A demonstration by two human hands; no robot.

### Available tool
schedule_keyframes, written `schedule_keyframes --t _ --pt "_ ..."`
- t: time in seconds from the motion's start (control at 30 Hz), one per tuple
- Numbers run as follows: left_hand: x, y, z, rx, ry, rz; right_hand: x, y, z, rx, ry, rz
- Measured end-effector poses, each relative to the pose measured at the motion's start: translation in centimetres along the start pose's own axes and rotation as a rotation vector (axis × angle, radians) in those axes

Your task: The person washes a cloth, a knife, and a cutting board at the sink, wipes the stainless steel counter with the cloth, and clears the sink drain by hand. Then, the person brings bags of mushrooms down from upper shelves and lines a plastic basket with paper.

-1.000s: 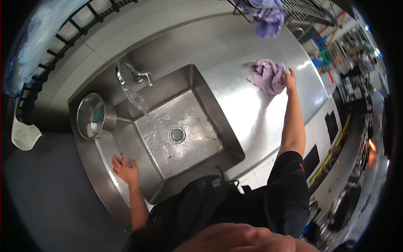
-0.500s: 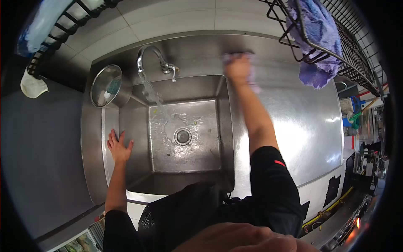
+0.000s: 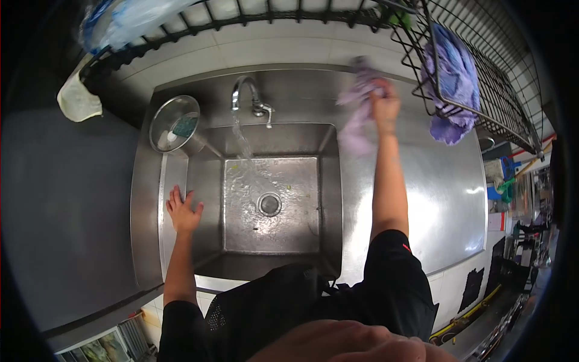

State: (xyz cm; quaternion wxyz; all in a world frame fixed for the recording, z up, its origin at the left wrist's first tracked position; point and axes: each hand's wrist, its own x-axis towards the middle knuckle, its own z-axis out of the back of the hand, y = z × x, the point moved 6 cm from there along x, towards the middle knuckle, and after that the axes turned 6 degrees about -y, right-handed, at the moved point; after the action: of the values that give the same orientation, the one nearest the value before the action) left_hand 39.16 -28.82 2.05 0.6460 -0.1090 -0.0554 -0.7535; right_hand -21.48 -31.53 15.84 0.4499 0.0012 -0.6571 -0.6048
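My right hand (image 3: 386,107) grips a purple cloth (image 3: 360,117) over the back of the steel counter, right of the sink. The cloth hangs loose to the left of my fingers and is blurred by motion. My left hand (image 3: 183,211) rests with fingers spread on the left rim of the steel sink (image 3: 208,181), holding nothing. Water runs from the chrome faucet (image 3: 244,90) into the basin. Small green scraps lie on the wet basin floor around the drain (image 3: 269,204).
A round strainer (image 3: 175,123) with a green scouring pad (image 3: 184,126) stands at the sink's back left corner. Overhead at right hangs a black wire rack (image 3: 482,66) with another purple cloth (image 3: 455,84) in it. A pale cloth (image 3: 79,99) hangs at upper left.
My right hand has moved right and lifted the cloth, which was pressed flat against the back of the counter. My left hand stays on the sink rim. The view has shifted slightly.
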Motion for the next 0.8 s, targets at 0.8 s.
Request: schedule_keyframes --t 0.8 --pt "0.0 -0.1 0.7 -0.066 0.028 0.043 -17.3 -0.2 -20.3 -0.384 0.994 0.193"
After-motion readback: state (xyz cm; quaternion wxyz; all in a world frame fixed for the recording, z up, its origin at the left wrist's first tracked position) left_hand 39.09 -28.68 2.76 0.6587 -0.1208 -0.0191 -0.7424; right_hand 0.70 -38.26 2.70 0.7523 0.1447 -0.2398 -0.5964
